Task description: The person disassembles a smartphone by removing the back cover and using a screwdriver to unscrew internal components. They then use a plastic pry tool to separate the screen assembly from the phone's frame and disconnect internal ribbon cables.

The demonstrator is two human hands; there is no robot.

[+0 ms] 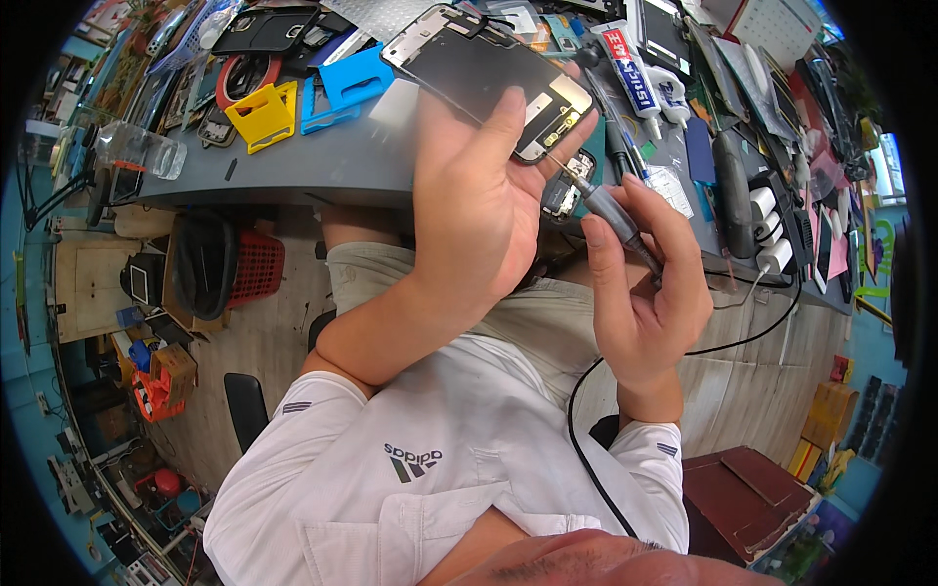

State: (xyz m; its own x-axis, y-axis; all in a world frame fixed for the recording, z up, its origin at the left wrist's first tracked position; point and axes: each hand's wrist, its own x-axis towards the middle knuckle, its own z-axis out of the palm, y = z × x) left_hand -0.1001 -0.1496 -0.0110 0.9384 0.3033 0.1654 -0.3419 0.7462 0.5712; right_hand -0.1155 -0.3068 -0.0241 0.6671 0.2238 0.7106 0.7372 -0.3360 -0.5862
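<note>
Left hand: we see the left hand (474,190) gripping the display assembly (469,63), thumb across its near end, fingers behind.
Right hand: the right hand (653,283) pinches a grey pen-shaped tool (616,217) between thumb and fingers.
Display assembly: raised, tilted, over the desk (293,176); its metal-plated end faces the right hand.
Tool tip: at the lower corner of that end; we cannot tell whether it touches.
Slip risk: neither hand appears braced on the desk, so a small tremor could scratch the metal parts or nick the thumb.
Heat risk: if the tool is a hot iron, as we suspect, lingering could scorch the part or burn fingers.
Cable risk: the black cable (576,430) loops past the right arm; if it feeds the tool, a snag could jerk the tip.
Drop risk: an opened phone part (561,198) sits near the desk's front edge; a knock could send it down.
</note>
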